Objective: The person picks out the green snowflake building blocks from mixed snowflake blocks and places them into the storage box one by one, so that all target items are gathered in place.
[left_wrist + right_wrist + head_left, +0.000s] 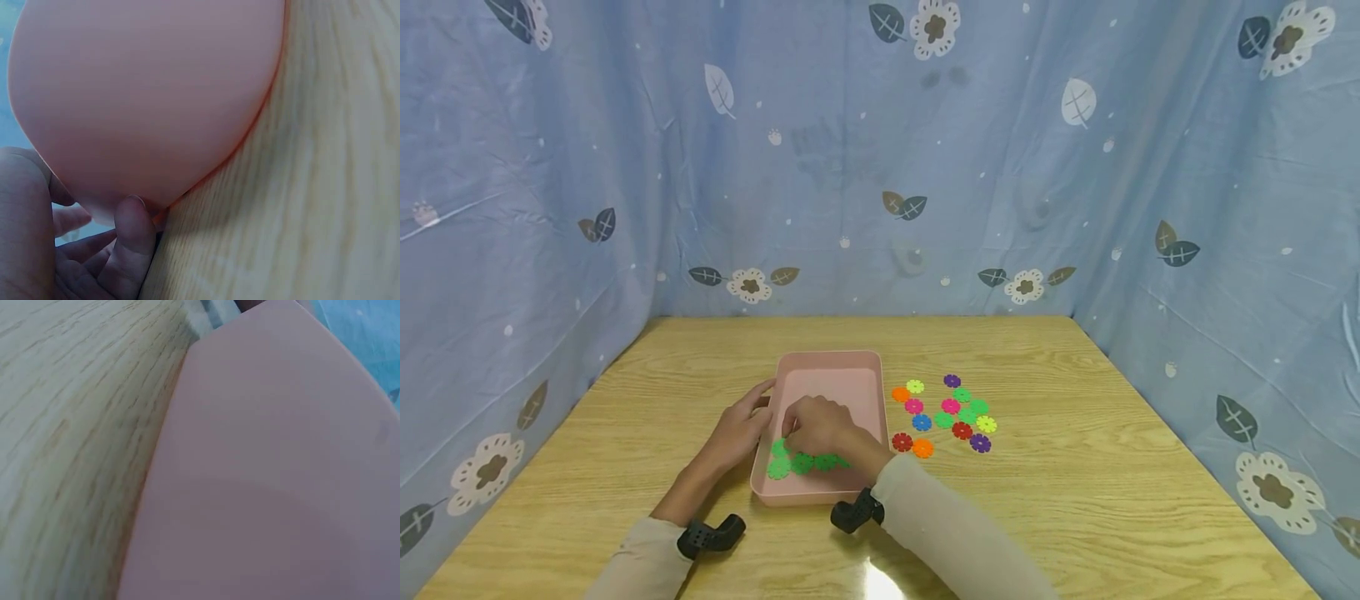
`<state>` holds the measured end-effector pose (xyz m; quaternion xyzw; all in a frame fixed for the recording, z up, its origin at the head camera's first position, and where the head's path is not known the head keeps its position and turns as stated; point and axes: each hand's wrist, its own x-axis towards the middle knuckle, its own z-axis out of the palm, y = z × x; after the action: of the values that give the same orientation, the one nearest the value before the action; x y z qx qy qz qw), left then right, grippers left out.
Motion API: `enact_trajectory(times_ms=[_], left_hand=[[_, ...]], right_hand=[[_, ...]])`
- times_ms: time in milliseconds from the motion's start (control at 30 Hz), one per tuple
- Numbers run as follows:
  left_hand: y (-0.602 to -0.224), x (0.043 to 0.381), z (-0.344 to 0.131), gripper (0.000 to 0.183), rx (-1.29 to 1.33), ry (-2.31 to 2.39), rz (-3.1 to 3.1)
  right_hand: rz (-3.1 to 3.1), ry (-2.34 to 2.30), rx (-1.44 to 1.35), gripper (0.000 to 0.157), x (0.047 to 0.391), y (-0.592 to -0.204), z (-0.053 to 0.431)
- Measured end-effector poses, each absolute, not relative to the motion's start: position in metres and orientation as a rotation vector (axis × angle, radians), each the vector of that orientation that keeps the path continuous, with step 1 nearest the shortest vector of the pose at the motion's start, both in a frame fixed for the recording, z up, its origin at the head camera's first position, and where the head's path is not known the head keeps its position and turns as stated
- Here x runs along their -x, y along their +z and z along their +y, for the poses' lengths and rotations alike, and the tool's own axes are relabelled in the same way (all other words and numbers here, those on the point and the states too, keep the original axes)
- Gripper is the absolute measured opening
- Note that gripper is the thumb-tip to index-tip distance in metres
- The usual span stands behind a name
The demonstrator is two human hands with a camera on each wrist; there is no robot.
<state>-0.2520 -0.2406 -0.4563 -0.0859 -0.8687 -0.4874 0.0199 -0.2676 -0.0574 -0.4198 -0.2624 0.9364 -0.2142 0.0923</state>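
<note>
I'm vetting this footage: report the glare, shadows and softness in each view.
Head: white glare on the table at the frame's bottom; left wrist: dim, slightly soft, with a shadow on the table beside the pink tray; right wrist: dim, hazy, a faint curved shadow on the tray's wall.

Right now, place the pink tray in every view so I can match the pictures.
Head: the pink tray sits just left of centre, in the lower half.
Left wrist: the pink tray fills the upper left.
Right wrist: the pink tray fills the centre and lower right.
Shared landmark: the wooden table.
</note>
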Motion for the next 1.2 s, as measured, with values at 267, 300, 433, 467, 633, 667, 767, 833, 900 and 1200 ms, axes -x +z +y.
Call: enact_trajectory(times_ms=[267,300,433,467,633,667,767,833,900,1200], left_hand=[[-0.456,0.251,-0.240,0.058,0.259,-1.516,-2.688],[-0.456,0.250,-0.240,0.058,0.259,-1.517,-2.687],[-0.455,0.249,-0.240,0.058,0.262,-1.523,-2.688],[-0.455,0.249,-0.240,0.058,0.264,-1.525,-2.689],[-0.455,0.250,-0.240,0.058,0.264,-1.528,-2.694],[-0.454,0.250,-0.240,0.058,0.264,-1.531,-2.694],[-0.453,0.251,-0.240,0.058,0.258,-1.524,-2.698],[-0.453,0.250,-0.240,0.058,0.257,-1.514,-2.706],[-0.452,0.250,-0.240,0.058,0.253,-1.502,-2.711],[-0.453,0.250,-0.240,0.058,0.255,-1.460,-2.730]], right_hand=[[2.799,-0.647,0.772,0.009,0.265,-0.421,-0.057],[2.796,-0.651,0.773,0.009,0.266,-0.421,-0.057],[2.771,-0.712,0.774,0.007,0.268,-0.423,-0.054],[2.761,-0.732,0.775,0.006,0.268,-0.424,-0.053],[2.694,-0.852,0.794,0.004,0.270,-0.423,-0.045],[2.682,-0.869,0.805,0.004,0.270,-0.423,-0.043],[2.636,-0.901,0.845,0.003,0.271,-0.421,-0.037],[2.612,-0.904,0.866,0.004,0.272,-0.420,-0.034],[2.595,-0.894,0.885,0.008,0.272,-0.419,-0.032],[2.584,-0.798,0.901,0.012,0.266,-0.413,-0.028]])
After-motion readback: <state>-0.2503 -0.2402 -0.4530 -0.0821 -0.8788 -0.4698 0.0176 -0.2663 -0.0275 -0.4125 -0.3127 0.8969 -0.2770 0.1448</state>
